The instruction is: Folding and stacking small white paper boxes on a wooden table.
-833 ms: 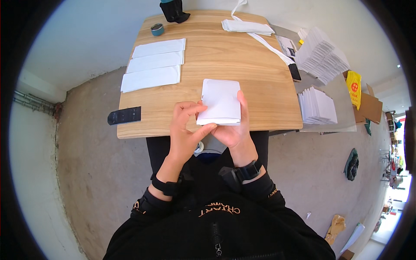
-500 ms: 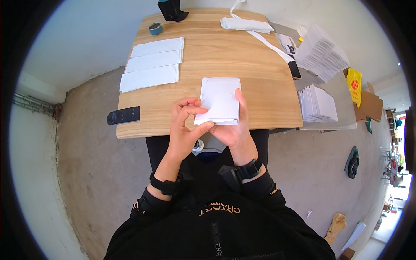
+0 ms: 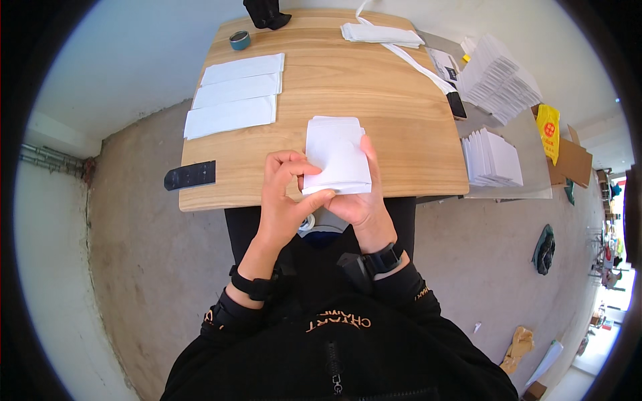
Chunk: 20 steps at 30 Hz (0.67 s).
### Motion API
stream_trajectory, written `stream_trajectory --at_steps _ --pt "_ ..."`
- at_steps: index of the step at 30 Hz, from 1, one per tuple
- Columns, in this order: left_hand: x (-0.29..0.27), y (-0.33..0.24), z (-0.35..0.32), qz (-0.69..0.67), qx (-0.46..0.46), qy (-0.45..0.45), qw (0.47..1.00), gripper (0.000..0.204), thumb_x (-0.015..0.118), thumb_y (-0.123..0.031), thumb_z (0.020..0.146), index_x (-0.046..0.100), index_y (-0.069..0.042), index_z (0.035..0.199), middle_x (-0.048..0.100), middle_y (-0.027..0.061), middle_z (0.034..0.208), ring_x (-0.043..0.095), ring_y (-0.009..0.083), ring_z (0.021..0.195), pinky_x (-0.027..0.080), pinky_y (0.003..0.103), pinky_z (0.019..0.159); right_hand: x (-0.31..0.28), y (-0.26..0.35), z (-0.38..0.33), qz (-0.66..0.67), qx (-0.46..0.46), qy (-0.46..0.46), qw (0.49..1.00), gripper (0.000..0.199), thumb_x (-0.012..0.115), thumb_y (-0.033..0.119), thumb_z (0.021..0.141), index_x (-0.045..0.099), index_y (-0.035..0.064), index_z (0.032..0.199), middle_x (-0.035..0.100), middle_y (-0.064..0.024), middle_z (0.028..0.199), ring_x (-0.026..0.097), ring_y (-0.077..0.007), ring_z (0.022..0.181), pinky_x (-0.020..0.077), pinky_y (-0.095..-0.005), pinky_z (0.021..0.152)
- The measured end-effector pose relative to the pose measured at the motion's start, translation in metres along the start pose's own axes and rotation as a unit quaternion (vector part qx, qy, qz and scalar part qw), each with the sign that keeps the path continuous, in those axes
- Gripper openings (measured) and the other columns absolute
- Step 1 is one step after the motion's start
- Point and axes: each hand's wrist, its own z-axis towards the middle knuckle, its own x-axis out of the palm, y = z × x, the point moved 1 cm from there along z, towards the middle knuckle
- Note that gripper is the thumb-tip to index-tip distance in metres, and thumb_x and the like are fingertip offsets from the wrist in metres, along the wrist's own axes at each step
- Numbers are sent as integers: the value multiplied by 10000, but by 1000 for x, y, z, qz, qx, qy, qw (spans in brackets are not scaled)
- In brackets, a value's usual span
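A small rectangular stack of white paper is held above the near edge of the wooden table. My right hand supports it from below, its thumb lying along the right edge. At the near left corner, my left hand grips the stack, with the thumb at the bottom edge and bent fingers over the left side. Layered paper edges show along the near side. Most of the right fingers are hidden beneath the paper.
Three folded white strips lie on the table's left. A dark flat object overhangs the left edge. Behind are a teal cup and folded white pieces with straps. White stacks and a phone are right.
The left thumb has shifted slightly right along the near edge of the stack. The stack has moved a little, and both hands keep hold of it.
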Motion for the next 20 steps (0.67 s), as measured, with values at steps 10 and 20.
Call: stream_trajectory --at_steps 10,20 --pt "0 -15 3 82 127 -67 986 219 779 -3 707 659 -57 881 600 87 968 589 224 838 487 329 752 -1 10 -2 66 11 38 997 752 525 667 840 457 83 1310 548 -261 1159 555 -401 1058 488 -493 871" --pt "1 -11 3 148 181 -64 970 237 788 -18 675 688 -90 877 629 34 872 596 227 773 451 331 651 -14 15 -2 52 9 43 998 786 569 573 862 359 39 1400 446 -219 1310 484 -360 1167 425 -504 978"
